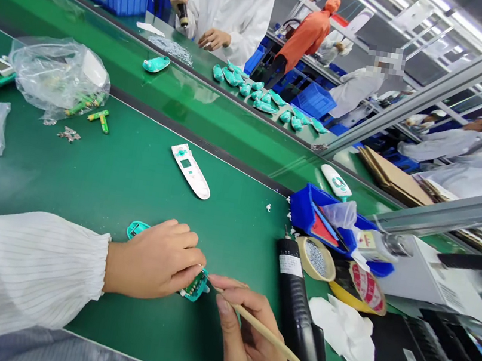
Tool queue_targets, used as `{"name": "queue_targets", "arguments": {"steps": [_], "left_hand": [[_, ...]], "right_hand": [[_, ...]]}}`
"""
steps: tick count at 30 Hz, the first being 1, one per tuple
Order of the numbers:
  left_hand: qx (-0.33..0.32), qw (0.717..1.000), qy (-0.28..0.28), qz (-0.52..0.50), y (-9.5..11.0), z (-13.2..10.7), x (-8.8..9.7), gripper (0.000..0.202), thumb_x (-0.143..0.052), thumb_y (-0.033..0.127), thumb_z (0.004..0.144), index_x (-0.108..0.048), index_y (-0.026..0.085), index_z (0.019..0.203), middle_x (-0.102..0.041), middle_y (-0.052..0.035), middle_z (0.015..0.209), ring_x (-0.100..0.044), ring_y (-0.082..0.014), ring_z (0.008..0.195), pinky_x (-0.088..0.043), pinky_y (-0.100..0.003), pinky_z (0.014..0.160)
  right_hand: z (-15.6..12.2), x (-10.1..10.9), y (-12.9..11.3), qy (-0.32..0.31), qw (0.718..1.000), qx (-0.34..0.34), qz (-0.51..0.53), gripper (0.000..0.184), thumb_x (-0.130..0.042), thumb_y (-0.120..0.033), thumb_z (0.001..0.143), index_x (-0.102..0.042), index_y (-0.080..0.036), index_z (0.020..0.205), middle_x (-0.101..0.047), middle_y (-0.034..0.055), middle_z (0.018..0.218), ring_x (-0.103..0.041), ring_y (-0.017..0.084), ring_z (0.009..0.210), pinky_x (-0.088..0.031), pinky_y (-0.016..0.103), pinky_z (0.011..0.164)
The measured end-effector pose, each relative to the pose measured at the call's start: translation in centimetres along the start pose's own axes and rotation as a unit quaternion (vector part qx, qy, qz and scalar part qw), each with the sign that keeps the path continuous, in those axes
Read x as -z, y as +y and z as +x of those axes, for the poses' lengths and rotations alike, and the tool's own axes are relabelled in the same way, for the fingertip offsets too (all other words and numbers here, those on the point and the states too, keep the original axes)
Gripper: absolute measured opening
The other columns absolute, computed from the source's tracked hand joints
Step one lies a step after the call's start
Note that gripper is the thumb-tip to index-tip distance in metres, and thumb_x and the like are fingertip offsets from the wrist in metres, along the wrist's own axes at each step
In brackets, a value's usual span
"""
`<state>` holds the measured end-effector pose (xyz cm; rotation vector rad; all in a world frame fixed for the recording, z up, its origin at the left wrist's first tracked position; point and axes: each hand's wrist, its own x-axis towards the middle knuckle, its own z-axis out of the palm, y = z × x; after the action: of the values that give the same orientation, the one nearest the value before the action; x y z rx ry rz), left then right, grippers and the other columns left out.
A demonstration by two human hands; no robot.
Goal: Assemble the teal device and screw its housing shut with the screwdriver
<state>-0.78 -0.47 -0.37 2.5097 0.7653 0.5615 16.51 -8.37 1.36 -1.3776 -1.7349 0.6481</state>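
Note:
My left hand [161,259] is closed over a teal device housing [193,291], pressing it to the green tabletop. A green circuit board shows inside the housing's near end; its other end [137,229] pokes out behind the hand, and the middle is hidden. My right hand [251,339] pinches a thin tan wooden stick [275,341] like a pen. The stick's tip points at the exposed end of the housing, but whether it touches is unclear. A white cover half [191,171] with a rectangular window lies beyond my left hand.
An electric screwdriver [298,310], tape rolls [363,286] and a blue bin [321,216] of tools stand at the right. Batteries [100,118] and a plastic bag [57,75] lie at the left. Across the green conveyor, a person [230,10] works near several teal housings [265,106].

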Motion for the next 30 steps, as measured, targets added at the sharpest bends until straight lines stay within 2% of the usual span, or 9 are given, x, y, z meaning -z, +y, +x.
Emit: {"name": "queue_targets", "arguments": {"steps": [5, 9, 17, 25, 30], "left_hand": [[-0.001, 1.0, 0.002, 0.006, 0.1, 0.1, 0.1, 0.025, -0.033, 0.024, 0.088, -0.057, 0.018, 0.083, -0.051, -0.0015, 0.072, -0.041, -0.014, 0.067, -0.029, -0.028, 0.062], [-0.002, 1.0, 0.005, 0.015, 0.2, 0.2, 0.1, 0.025, -0.033, 0.023, 0.087, -0.057, 0.017, 0.08, -0.051, -0.0018, 0.071, -0.041, -0.0141, 0.066, -0.029, -0.028, 0.061], [0.003, 1.0, 0.001, 0.003, 0.2, 0.2, 0.1, 0.027, -0.034, 0.024, 0.088, -0.059, 0.018, 0.081, -0.052, -0.0016, 0.071, -0.043, -0.0136, 0.067, -0.031, -0.028, 0.063], [0.016, 0.999, -0.038, -0.035, 0.0, 0.3, 0.5, 0.024, -0.037, 0.025, 0.087, -0.061, 0.021, 0.089, -0.051, -0.0011, 0.071, -0.045, -0.0134, 0.069, -0.033, -0.027, 0.066], [0.025, 0.997, -0.045, -0.054, 0.0, 0.2, 0.6, 0.026, -0.036, 0.025, 0.088, -0.061, 0.021, 0.089, -0.052, -0.0012, 0.072, -0.045, -0.0137, 0.07, -0.034, -0.027, 0.067]], "right_hand": [[0.0, 0.2, 0.2, -0.011, 1.0, -0.004, 0.003, 0.017, -0.047, -0.009, 0.082, -0.052, -0.025, 0.088, -0.063, 0.0024, 0.09, -0.06, 0.014, 0.088, -0.05, 0.023, 0.074], [0.1, 0.4, 0.2, -0.016, 1.0, 0.002, -0.01, 0.015, -0.048, -0.011, 0.082, -0.053, -0.024, 0.086, -0.064, 0.0041, 0.089, -0.061, 0.016, 0.086, -0.051, 0.025, 0.072], [-0.3, -0.4, 1.0, 0.004, 0.996, 0.088, -0.007, 0.025, -0.047, -0.001, 0.077, -0.054, -0.022, 0.09, -0.065, 0.0064, 0.091, -0.062, 0.018, 0.086, -0.053, 0.03, 0.073], [-0.5, -0.6, 1.3, 0.033, 0.999, 0.026, 0.023, 0.02, -0.048, -0.006, 0.08, -0.054, -0.023, 0.088, -0.066, 0.0047, 0.088, -0.063, 0.017, 0.085, -0.053, 0.029, 0.071], [-0.6, -0.7, 1.6, 0.032, 0.998, 0.041, 0.03, 0.023, -0.047, -0.003, 0.079, -0.054, -0.023, 0.089, -0.066, 0.0048, 0.09, -0.062, 0.017, 0.088, -0.053, 0.03, 0.074]]}}
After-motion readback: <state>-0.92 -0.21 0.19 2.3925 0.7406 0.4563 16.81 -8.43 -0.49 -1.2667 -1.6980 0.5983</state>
